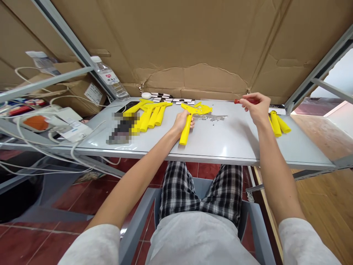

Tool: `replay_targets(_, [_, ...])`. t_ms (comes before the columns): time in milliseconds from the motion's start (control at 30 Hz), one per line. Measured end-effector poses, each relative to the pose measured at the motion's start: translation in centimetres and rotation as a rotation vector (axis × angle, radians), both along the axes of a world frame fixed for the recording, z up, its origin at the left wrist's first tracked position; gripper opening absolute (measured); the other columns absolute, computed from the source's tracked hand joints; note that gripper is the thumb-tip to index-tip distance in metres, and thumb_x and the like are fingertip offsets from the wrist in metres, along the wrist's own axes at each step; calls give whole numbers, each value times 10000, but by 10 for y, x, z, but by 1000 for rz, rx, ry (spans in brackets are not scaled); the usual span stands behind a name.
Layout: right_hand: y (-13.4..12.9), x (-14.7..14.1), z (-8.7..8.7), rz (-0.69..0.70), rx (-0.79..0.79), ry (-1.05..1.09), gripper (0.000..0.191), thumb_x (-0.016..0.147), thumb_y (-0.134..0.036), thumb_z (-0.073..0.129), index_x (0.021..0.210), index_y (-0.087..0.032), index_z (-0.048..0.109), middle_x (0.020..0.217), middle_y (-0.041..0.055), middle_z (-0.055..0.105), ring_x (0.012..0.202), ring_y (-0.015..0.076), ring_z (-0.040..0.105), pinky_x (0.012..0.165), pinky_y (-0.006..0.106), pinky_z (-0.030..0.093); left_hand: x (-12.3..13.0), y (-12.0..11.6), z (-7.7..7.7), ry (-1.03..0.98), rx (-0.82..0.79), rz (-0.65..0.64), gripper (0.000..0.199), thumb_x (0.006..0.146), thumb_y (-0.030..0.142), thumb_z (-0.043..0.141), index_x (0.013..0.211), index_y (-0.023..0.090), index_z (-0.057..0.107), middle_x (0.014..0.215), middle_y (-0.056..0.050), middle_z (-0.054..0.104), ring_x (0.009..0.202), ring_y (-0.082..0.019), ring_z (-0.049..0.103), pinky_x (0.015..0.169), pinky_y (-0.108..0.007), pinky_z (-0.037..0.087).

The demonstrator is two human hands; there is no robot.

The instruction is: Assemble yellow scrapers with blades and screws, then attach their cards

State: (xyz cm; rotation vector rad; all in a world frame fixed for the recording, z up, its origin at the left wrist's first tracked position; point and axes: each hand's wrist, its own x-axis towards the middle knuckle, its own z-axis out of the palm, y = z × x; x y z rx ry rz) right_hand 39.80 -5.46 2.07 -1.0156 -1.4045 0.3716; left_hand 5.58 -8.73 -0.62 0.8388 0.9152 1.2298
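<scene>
My left hand is closed around a yellow T-shaped plastic handle, its hollow grip end pointing toward me. My right hand is raised over the right part of the table, fingers closed on a red-handled tool that looks like a screwdriver; its tip cannot be made out. Just beyond the left hand lie flat yellow plastic pieces. Beside them are thin metal strips and small loose screws. Several similar yellow handles lie to the left, and more yellow handles rest right of my right hand.
The grey tabletop sits between metal shelf posts, with a cardboard wall behind. A plastic bottle leans at the back left. White cables hang across the left edge. Black-and-white strips lie along the back.
</scene>
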Motion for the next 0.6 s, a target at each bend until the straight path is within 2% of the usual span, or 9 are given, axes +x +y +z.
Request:
replay_targets(100, [5, 6, 2, -56, 91, 120, 399, 812, -522, 926, 929, -271, 639, 790, -4, 703, 586, 160, 650, 481, 325, 508, 0, 1, -2, 5, -5, -11, 155, 831, 263, 614, 881, 231, 470, 643, 15, 534, 469, -109, 455, 419, -203, 350])
replay_targets(233, [10, 2, 1, 1, 91, 185, 522, 785, -641, 935, 867, -284, 564, 661, -52, 617, 498, 139, 603, 426, 300, 464, 0, 1, -3, 7, -8, -28, 141, 820, 250, 614, 866, 226, 483, 649, 12, 538, 467, -110, 453, 415, -203, 351])
replay_targets(400, [9, -9, 0, 67, 77, 211, 576, 700, -636, 1004, 832, -274, 576, 628, -67, 617, 465, 125, 599, 392, 273, 458, 1, 0, -2, 1, -10, -33, 144, 811, 244, 625, 846, 225, 487, 648, 8, 540, 461, -111, 450, 408, -202, 347])
replay_targets(600, [9, -9, 0, 81, 89, 220, 558, 711, -612, 1014, 835, -272, 589, 630, -69, 626, 474, 129, 618, 388, 265, 472, 3, -1, -1, -22, -15, -30, 155, 805, 235, 641, 850, 223, 493, 655, 4, 549, 457, -111, 464, 405, -203, 339])
